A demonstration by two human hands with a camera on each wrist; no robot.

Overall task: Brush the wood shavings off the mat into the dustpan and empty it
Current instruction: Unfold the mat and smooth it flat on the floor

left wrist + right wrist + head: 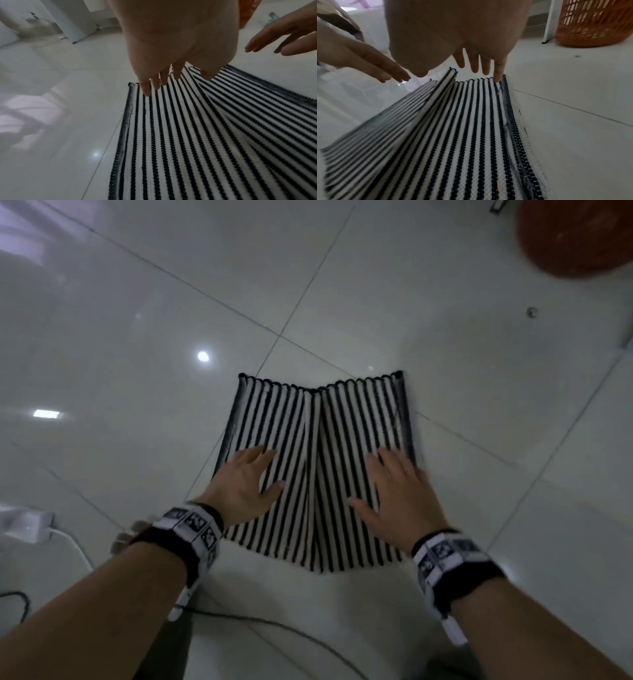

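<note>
At nine o'clock of the scene the left hand (245, 486) is held flat with its fingers straight and spread, palm down over the left half of the black-and-white striped woven mat (291, 440), seemingly so that this half can be pressed level; whether it is touching or hovering just above cannot be told. A raised ridge is seen down the middle of the mat, towards twelve o'clock, so the cloth is judged not yet flat. At three o'clock the right hand (394, 491) is spread the same way over the right half, nothing being gripped by either hand. No shavings, brush or dustpan can be made out. The mat is laid on a glossy white tiled floor (137, 320), on which ceiling lights are reflected; a white cable (73, 544) is seen at eight o'clock, and an orange openwork plastic basket (594, 25) stands well apart at two o'clock.
</note>
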